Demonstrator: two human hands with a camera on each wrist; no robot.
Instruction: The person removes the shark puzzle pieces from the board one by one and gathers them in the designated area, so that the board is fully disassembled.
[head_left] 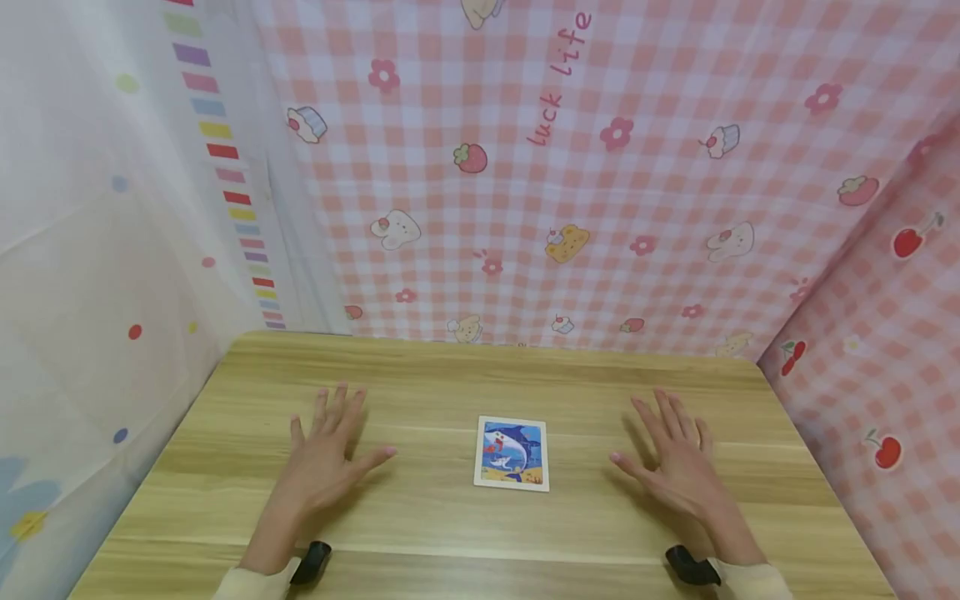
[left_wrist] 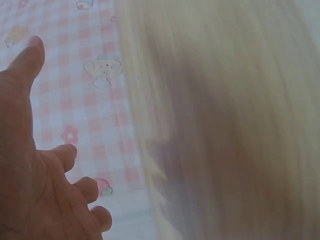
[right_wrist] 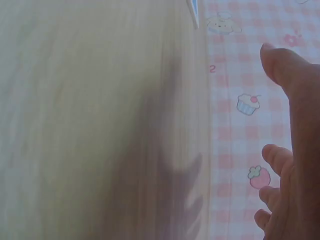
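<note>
While both hands lie flat with nothing held, the left hand [head_left: 324, 454] rests palm down on the wooden bench [head_left: 420, 525], its fingers [head_left: 339, 410] spread and straight. Just past its thumb tip, well clear of both sets of fingers, sits the shark picture card [head_left: 512, 452], face up and square between the hands. Right hand [head_left: 678, 457] mirrors it, fingers fanned and relaxed. To lift that flat card cleanly, I'd judge sliding a fingertip under one edge works best.

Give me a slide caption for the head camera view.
Two open hands, left hand and right hand, flank a shark picture card on a wooden table.
</note>
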